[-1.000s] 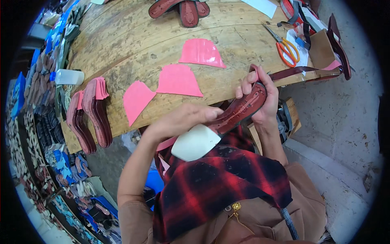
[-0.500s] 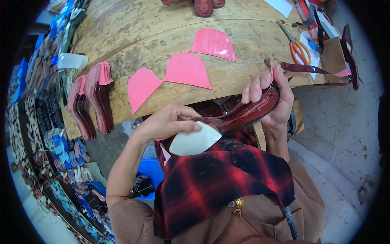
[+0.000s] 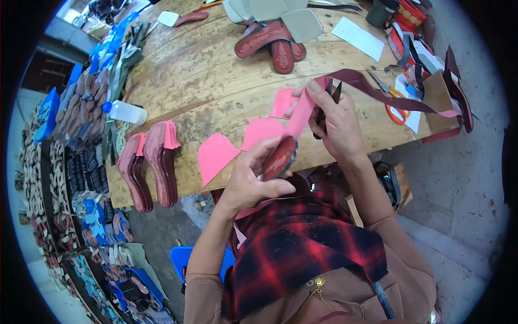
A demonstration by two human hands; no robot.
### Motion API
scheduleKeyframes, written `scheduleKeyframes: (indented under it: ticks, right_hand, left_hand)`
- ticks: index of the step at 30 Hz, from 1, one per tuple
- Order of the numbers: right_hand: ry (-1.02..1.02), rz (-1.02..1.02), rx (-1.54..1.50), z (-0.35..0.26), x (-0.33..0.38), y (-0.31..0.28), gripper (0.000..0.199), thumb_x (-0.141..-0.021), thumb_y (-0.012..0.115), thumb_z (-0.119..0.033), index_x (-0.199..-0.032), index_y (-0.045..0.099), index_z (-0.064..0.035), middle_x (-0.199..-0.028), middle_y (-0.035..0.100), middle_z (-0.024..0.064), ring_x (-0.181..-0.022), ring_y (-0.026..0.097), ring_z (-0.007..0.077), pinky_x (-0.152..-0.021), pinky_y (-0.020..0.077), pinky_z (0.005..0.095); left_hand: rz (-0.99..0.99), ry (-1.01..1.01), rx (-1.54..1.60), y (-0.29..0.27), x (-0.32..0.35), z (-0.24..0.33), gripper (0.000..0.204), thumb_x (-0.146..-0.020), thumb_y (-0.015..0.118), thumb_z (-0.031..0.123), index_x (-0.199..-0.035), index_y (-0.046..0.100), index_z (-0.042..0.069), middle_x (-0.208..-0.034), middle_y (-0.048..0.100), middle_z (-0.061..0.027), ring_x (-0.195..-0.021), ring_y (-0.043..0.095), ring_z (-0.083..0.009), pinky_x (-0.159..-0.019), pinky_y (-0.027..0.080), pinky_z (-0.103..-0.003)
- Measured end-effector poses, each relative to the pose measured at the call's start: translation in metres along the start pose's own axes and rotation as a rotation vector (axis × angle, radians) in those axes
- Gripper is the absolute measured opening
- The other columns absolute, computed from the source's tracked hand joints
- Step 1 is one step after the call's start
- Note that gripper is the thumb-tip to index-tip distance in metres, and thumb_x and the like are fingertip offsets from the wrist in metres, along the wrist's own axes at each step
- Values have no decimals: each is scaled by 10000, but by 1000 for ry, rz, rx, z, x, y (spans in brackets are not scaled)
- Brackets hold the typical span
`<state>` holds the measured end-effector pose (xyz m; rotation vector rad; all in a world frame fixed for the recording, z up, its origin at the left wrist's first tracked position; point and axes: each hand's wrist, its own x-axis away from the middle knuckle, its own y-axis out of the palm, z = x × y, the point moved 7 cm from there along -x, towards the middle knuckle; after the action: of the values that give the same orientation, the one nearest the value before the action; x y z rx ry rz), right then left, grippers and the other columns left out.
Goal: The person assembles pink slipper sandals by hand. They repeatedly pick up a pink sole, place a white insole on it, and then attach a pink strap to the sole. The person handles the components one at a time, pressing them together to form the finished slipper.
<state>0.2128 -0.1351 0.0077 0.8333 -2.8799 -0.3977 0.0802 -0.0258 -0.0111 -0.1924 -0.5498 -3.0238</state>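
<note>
My left hand (image 3: 253,175) is closed around a dark red insole (image 3: 280,159), its rounded end tilted up above my lap. My right hand (image 3: 339,121) pinches a long strip (image 3: 302,116), maroon on one face and pink on the other. Black thread snips (image 3: 319,123) also sit in the right hand, their points sticking up past the fingers. Pink side out, the strip hangs from the right fingers to the insole's edge; whether it is stuck there I cannot tell. Its other end runs right to a cardboard box (image 3: 440,97). Pink cut pieces (image 3: 216,154) lie behind my hands.
Stacked maroon insoles (image 3: 161,156) overhang the table's left front edge near a white bottle (image 3: 128,113). More red insoles (image 3: 281,56) and pale pieces (image 3: 302,25) lie at the back. Orange-handled scissors (image 3: 398,108) rest at right. Racks of soles (image 3: 59,178) stand left.
My left hand has turned the insole end up, and the white piece under its thumb no longer shows. My right hand has drawn the strip up and away from the insole. The view has shifted.
</note>
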Motion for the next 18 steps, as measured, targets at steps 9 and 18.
scheduleKeyframes:
  ticks: [9, 18]
  right_hand:
    - [86, 288, -317, 2, 77, -71, 215, -972, 557, -213, -952, 604, -4, -857, 709, 174, -446, 484, 55, -374, 324, 186]
    - [-272, 270, -7, 5, 107, -17, 116, -954, 549, -61, -979, 645, 0, -1017, 707, 175, -757, 656, 131, -521, 467, 216]
  left_hand:
    - [3, 366, -913, 9, 11, 11, 778, -553, 921, 205, -1238, 606, 13, -1041, 677, -116, -942, 660, -196, -834, 515, -321]
    - [350, 677, -1002, 28, -48, 27, 662, -626, 820, 114, -1239, 595, 7, -1011, 689, -122, -889, 662, -200, -804, 524, -323]
